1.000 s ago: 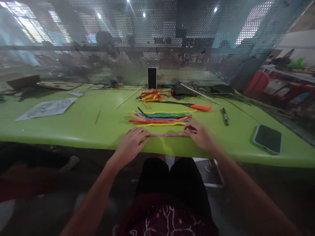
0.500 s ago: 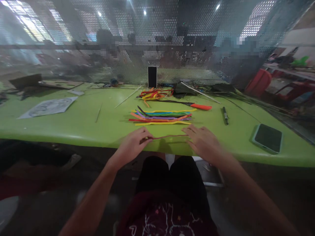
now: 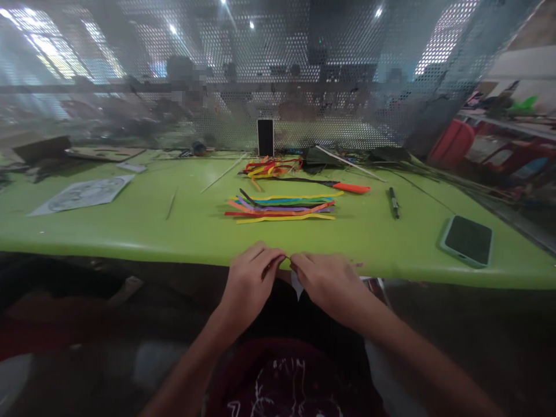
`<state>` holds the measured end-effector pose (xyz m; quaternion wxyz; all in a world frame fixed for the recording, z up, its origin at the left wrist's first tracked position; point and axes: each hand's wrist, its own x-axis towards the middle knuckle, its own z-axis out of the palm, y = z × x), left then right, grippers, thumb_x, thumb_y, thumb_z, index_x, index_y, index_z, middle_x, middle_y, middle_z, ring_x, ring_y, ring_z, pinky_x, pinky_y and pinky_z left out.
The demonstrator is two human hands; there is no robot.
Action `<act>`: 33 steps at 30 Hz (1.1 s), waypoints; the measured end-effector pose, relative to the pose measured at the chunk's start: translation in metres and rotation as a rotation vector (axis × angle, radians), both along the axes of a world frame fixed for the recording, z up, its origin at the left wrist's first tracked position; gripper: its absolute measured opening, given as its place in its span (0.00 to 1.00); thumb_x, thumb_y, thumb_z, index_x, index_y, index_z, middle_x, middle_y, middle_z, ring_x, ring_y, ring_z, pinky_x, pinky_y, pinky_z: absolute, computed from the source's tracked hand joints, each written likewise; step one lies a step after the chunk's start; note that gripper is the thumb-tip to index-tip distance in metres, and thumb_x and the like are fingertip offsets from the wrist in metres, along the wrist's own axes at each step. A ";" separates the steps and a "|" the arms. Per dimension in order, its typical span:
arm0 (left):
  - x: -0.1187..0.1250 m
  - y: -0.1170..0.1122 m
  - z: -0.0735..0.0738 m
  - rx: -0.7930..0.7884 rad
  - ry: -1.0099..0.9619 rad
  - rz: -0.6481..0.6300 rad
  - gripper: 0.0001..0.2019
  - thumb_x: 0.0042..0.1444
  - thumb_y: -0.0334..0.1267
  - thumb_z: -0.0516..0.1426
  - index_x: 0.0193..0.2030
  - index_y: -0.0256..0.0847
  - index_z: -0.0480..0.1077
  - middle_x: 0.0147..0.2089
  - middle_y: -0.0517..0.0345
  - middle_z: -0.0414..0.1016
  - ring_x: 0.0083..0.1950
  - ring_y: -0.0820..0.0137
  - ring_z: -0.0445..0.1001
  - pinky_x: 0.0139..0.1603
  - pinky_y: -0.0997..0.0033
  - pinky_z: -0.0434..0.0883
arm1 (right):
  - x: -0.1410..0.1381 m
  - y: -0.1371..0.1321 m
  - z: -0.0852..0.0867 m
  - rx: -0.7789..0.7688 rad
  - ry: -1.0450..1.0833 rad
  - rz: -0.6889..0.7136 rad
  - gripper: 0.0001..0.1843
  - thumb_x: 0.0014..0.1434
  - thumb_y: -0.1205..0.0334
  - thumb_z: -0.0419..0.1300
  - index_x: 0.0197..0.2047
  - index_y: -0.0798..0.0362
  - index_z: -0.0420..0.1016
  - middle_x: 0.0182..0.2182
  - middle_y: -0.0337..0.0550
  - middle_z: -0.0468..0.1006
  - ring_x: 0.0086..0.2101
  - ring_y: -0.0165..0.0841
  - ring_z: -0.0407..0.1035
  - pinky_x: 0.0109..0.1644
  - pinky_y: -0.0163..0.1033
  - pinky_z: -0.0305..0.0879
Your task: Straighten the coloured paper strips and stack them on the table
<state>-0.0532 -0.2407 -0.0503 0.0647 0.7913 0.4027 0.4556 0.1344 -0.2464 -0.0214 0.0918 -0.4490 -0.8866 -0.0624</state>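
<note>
At the table's near edge, my left hand (image 3: 254, 277) and my right hand (image 3: 328, 281) pinch a thin reddish strip (image 3: 357, 264) with their fingertips almost meeting. Only a short bit shows between the fingers, and one end sticks out beyond my right hand; the rest is hidden by the hands. Just beyond them lies a row of colored strips (image 3: 282, 214), yellow, red, orange, purple, black, green and blue, side by side across the table. Farther back is a tangled heap of red, yellow and orange strips (image 3: 271, 168).
A knife with an orange handle (image 3: 351, 188) lies behind the row. To the right are a black pen (image 3: 393, 202) and a phone (image 3: 468, 240). A printed paper (image 3: 82, 194) rests at left. A dark upright phone-like slab (image 3: 266, 138) leans by the mesh screen (image 3: 330, 104).
My hands have come together from far apart and moved closer to my body, still pinching the reddish strip. The row of colored strips stays where it was.
</note>
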 end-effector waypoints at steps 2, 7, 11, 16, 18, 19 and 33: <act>0.004 -0.003 -0.001 0.029 -0.026 0.056 0.06 0.67 0.31 0.56 0.41 0.38 0.75 0.34 0.56 0.76 0.34 0.71 0.73 0.37 0.71 0.68 | -0.001 -0.003 -0.006 0.037 0.033 0.020 0.06 0.66 0.69 0.54 0.38 0.53 0.72 0.26 0.40 0.77 0.22 0.31 0.66 0.27 0.41 0.36; 0.009 -0.012 -0.007 0.020 0.045 0.149 0.08 0.69 0.33 0.53 0.39 0.39 0.72 0.33 0.56 0.75 0.34 0.69 0.73 0.36 0.70 0.68 | -0.005 -0.006 -0.020 0.104 0.114 0.057 0.07 0.65 0.70 0.53 0.39 0.54 0.72 0.27 0.41 0.77 0.23 0.33 0.66 0.28 0.41 0.40; 0.009 -0.015 -0.016 -0.024 0.158 0.172 0.11 0.71 0.33 0.49 0.36 0.40 0.69 0.31 0.57 0.73 0.31 0.69 0.72 0.31 0.70 0.63 | -0.006 -0.009 -0.024 0.151 0.190 0.087 0.08 0.65 0.70 0.52 0.39 0.55 0.72 0.29 0.43 0.78 0.25 0.35 0.68 0.29 0.41 0.43; 0.009 -0.016 -0.023 -0.066 0.213 0.155 0.13 0.71 0.33 0.47 0.35 0.41 0.67 0.30 0.58 0.74 0.29 0.68 0.71 0.30 0.69 0.61 | -0.006 -0.013 -0.023 0.163 0.184 0.114 0.09 0.63 0.72 0.51 0.38 0.54 0.72 0.27 0.42 0.78 0.23 0.34 0.67 0.29 0.41 0.44; 0.008 -0.016 -0.022 -0.090 0.192 0.140 0.13 0.70 0.33 0.47 0.35 0.41 0.67 0.30 0.58 0.74 0.29 0.68 0.72 0.32 0.69 0.62 | -0.006 -0.014 -0.023 0.164 0.166 0.121 0.10 0.63 0.72 0.51 0.39 0.54 0.73 0.28 0.42 0.78 0.24 0.34 0.67 0.29 0.41 0.44; 0.008 -0.016 -0.022 -0.100 0.179 0.133 0.13 0.70 0.33 0.47 0.35 0.41 0.68 0.31 0.57 0.75 0.30 0.68 0.72 0.32 0.69 0.63 | -0.005 -0.014 -0.023 0.164 0.161 0.120 0.10 0.63 0.71 0.51 0.40 0.54 0.73 0.28 0.42 0.78 0.24 0.34 0.67 0.29 0.41 0.44; 0.005 -0.019 -0.023 -0.057 0.145 0.142 0.13 0.70 0.33 0.47 0.36 0.42 0.69 0.32 0.55 0.76 0.32 0.68 0.74 0.34 0.70 0.65 | -0.009 -0.016 -0.023 0.129 0.149 0.156 0.11 0.61 0.72 0.51 0.42 0.55 0.73 0.29 0.43 0.78 0.25 0.33 0.66 0.29 0.40 0.45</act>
